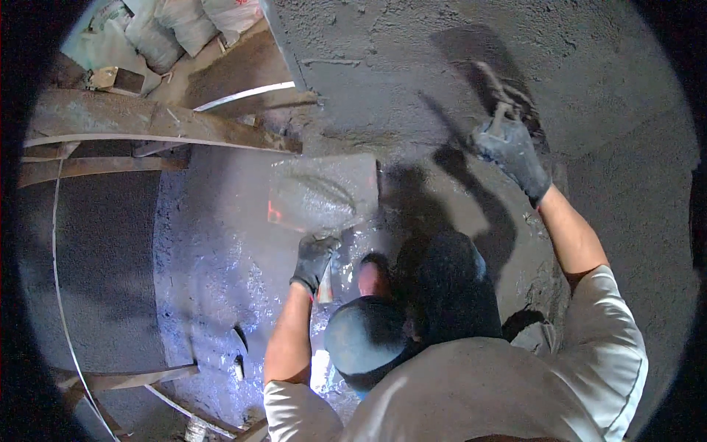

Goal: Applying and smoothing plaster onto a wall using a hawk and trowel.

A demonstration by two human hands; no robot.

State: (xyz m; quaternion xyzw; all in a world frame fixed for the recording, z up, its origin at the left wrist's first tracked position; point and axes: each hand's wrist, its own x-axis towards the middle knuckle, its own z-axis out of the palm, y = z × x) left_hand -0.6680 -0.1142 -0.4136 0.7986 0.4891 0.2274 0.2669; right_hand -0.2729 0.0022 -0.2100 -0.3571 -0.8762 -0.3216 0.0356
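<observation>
Nearest item: pale shirt (515,390) and dark knees, low in the head view.
Left hand (313,261): gloved, fingers closed under a square mortar board (324,193), held level and bearing wet grey mortar.
Right hand (512,151): gloved, fingers wrapped round a trowel handle (501,110); blade against the grey plastered wall (412,66).
Step in hand: apparently spreading mortar on the wall.
Next move: likely calls for a fresh load scooped from the board.
Surroundings: wooden planks (147,121), filled sacks (169,29).

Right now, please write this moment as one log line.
left hand: holds mortar board | right hand: grips trowel on wall | sacks upper left
</observation>
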